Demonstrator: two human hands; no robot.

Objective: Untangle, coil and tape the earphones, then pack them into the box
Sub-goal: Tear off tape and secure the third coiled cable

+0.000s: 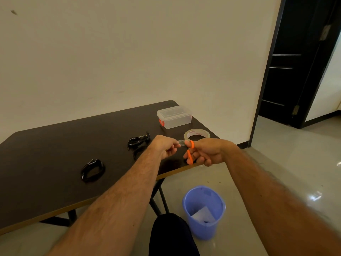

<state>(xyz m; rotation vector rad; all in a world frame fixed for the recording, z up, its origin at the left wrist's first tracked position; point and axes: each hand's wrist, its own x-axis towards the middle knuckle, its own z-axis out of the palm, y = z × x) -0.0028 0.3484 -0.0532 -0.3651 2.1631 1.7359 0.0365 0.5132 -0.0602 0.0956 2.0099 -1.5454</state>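
A plain cream wall (129,52) fills the upper left and middle of the frame, with a small dark mark (14,12) near its top left corner. At the upper right a dark door (295,71) stands in a black frame. A dark brown table (55,163) with a lighter edge and black legs spans the lower left. The floor (276,163) at the right is pale, glossy tile with bright glints of light. A blue bin (203,211) stands on it at the lower middle.

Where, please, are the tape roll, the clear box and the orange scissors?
tape roll (197,133): head view, top face of the ring.
clear box (174,117): head view, front wall.
orange scissors (189,157): head view, lower handle loop.
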